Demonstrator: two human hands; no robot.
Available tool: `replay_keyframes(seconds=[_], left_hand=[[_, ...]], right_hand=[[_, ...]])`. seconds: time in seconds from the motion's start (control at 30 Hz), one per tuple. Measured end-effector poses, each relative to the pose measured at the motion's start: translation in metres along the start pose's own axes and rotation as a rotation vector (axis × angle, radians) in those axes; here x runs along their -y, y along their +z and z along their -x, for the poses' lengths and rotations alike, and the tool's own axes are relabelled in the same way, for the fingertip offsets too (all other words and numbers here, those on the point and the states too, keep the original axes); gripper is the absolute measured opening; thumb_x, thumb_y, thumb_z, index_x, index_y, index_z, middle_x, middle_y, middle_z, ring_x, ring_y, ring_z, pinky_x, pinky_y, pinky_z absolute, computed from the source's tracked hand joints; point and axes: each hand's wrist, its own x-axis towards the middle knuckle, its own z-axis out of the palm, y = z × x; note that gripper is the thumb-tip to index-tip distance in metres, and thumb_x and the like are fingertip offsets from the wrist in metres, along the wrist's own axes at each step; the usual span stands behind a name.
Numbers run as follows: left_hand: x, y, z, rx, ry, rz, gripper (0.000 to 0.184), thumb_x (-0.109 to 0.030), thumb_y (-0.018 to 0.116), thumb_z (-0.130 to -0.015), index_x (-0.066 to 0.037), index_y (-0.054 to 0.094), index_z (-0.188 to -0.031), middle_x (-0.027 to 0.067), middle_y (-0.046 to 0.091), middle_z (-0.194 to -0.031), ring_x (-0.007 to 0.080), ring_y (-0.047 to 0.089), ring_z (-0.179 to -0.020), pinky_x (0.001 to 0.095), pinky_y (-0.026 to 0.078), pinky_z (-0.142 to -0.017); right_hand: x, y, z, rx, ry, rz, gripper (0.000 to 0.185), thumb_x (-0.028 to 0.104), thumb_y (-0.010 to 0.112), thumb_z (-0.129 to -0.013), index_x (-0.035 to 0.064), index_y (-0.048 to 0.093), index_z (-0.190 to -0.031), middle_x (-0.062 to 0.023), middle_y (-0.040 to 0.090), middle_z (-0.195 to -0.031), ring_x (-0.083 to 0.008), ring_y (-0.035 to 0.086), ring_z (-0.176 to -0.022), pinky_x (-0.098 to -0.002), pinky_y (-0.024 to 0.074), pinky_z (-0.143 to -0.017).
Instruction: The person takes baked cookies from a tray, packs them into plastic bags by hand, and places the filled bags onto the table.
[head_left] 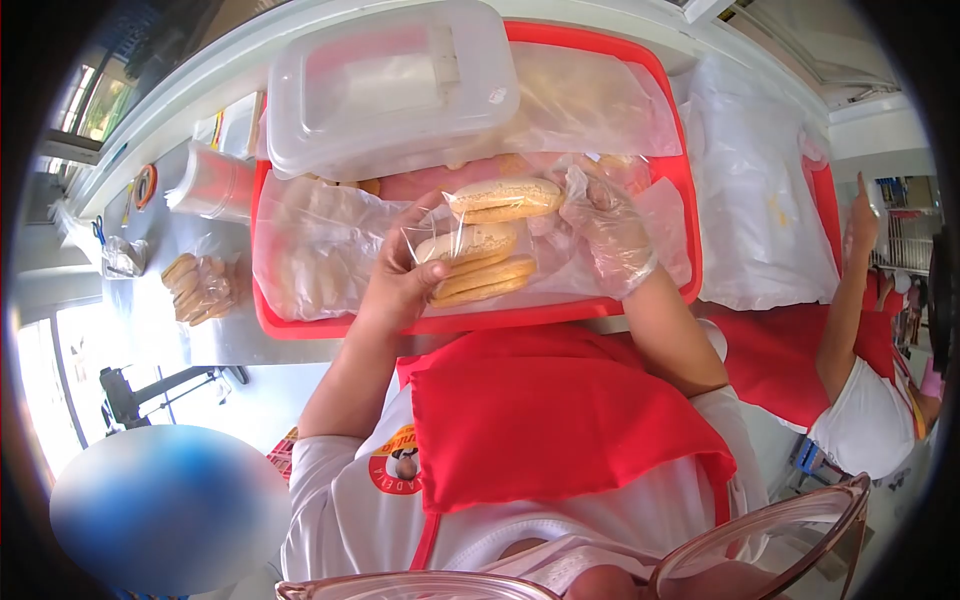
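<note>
As our glasses (765, 545) and apron (570, 420) lie nearest, on our side of the hands, we look past them to the rolls. Our bare left hand (398, 275) pinches the clear bag (432, 222), thumb in front and fingers partly hidden behind, around the lower rolls (485, 280). Our gloved right hand (615, 225) has its fingertips closed on the right end of the top roll (508, 200), between both hands; we cannot tell how far that roll sits inside the bag. To handle these well, we judge it best to keep the left grip light, since the rolls look easy to dent, hold the film wide so that no edge snags, line the top roll up with the others, and let only the glove touch bread. Under the hands is the red tray (300, 328), with a plastic sheet (320, 250) by the left hand and, beyond both, a clear tub (375, 100). Left of the hands, bagged bread (197, 288) rests on the table (230, 345), with a tape roll (145, 186) farther off. Right of them, white film (760, 190) covers much of a second tray, and beyond it a person (865, 425) has an arm raised.
</note>
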Motion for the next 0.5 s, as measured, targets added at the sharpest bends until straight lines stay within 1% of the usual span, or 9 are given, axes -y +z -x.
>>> replay_keyframes(seconds=[0.03,0.07,0.13,0.17,0.23,0.27,0.33,0.47,0.5], left_hand=[[-0.001,0.001,0.000,-0.027,-0.032,0.013,0.072,-0.013,0.067,-0.071,-0.002,0.025,-0.128,0.0123,0.049,-0.113,0.0196,0.048,-0.104,0.0314,0.039,-0.089],[-0.001,0.002,0.000,-0.053,-0.064,0.026,0.075,-0.009,0.070,-0.068,-0.002,0.025,-0.128,0.0119,0.049,-0.113,0.0193,0.048,-0.104,0.0311,0.038,-0.089],[0.002,0.000,-0.001,-0.031,-0.041,0.052,0.075,-0.007,0.069,-0.068,-0.002,0.025,-0.129,0.0112,0.049,-0.113,0.0186,0.048,-0.104,0.0307,0.038,-0.090],[0.004,0.000,-0.001,-0.019,-0.031,0.065,0.075,-0.006,0.069,-0.068,-0.002,0.025,-0.129,0.0108,0.049,-0.114,0.0183,0.047,-0.105,0.0305,0.037,-0.090],[0.004,0.003,-0.003,-0.080,-0.060,0.145,0.074,-0.004,0.068,-0.068,-0.003,0.025,-0.128,0.0100,0.049,-0.113,0.0175,0.048,-0.104,0.0298,0.038,-0.088],[0.004,0.004,-0.003,-0.111,-0.075,0.184,0.073,-0.003,0.068,-0.068,-0.003,0.026,-0.128,0.0096,0.049,-0.113,0.0171,0.048,-0.103,0.0295,0.039,-0.088],[0.006,0.002,-0.002,-0.104,-0.053,0.130,0.071,-0.002,0.066,-0.070,-0.004,0.026,-0.128,0.0093,0.049,-0.113,0.0166,0.049,-0.102,0.0287,0.040,-0.086],[0.015,-0.001,0.001,-0.122,-0.042,-0.116,0.067,-0.001,0.064,-0.072,-0.005,0.027,-0.128,0.0092,0.050,-0.112,0.0165,0.050,-0.100,0.0277,0.043,-0.083],[0.014,0.001,0.001,-0.137,-0.055,-0.082,0.065,-0.002,0.062,-0.074,-0.005,0.027,-0.128,0.0094,0.050,-0.111,0.0170,0.050,-0.100,0.0281,0.043,-0.083]], right_hand=[[-0.001,0.005,-0.001,-0.062,-0.013,0.002,0.025,0.000,0.056,-0.075,0.0024,0.050,-0.099,-0.0014,0.053,-0.083,-0.0110,0.052,-0.076,-0.0248,0.0453,-0.066],[-0.003,0.006,-0.003,-0.081,-0.080,0.029,0.024,0.000,0.056,-0.075,0.0023,0.050,-0.098,-0.0016,0.054,-0.084,-0.0108,0.052,-0.076,-0.0245,0.0453,-0.066],[-0.011,0.004,-0.007,-0.121,-0.212,0.084,0.022,-0.001,0.056,-0.076,0.0020,0.051,-0.097,-0.0019,0.054,-0.085,-0.0105,0.053,-0.077,-0.0238,0.0455,-0.065],[-0.016,0.002,-0.008,-0.106,-0.239,0.102,0.022,-0.001,0.057,-0.075,0.0019,0.051,-0.096,-0.0023,0.054,-0.085,-0.0105,0.053,-0.076,-0.0237,0.0455,-0.066],[-0.024,0.000,-0.007,-0.079,-0.292,0.138,0.021,-0.001,0.057,-0.075,0.0018,0.051,-0.095,-0.0029,0.054,-0.086,-0.0106,0.053,-0.076,-0.0236,0.0455,-0.066],[-0.025,0.000,-0.007,-0.082,-0.284,0.135,0.021,-0.001,0.058,-0.075,0.0017,0.051,-0.095,-0.0032,0.054,-0.086,-0.0108,0.053,-0.076,-0.0238,0.0456,-0.066],[-0.024,0.004,-0.005,-0.087,-0.268,0.128,0.022,-0.001,0.058,-0.075,0.0017,0.051,-0.095,-0.0039,0.055,-0.087,-0.0112,0.053,-0.076,-0.0242,0.0458,-0.066],[-0.017,-0.001,-0.011,-0.113,-0.125,0.147,0.023,-0.001,0.059,-0.075,0.0017,0.051,-0.096,-0.0051,0.055,-0.088,-0.0115,0.054,-0.077,-0.0247,0.0460,-0.068],[-0.010,0.004,-0.010,-0.121,-0.081,0.163,0.022,-0.001,0.059,-0.075,0.0019,0.051,-0.095,-0.0052,0.055,-0.088,-0.0114,0.054,-0.077,-0.0247,0.0459,-0.069]])
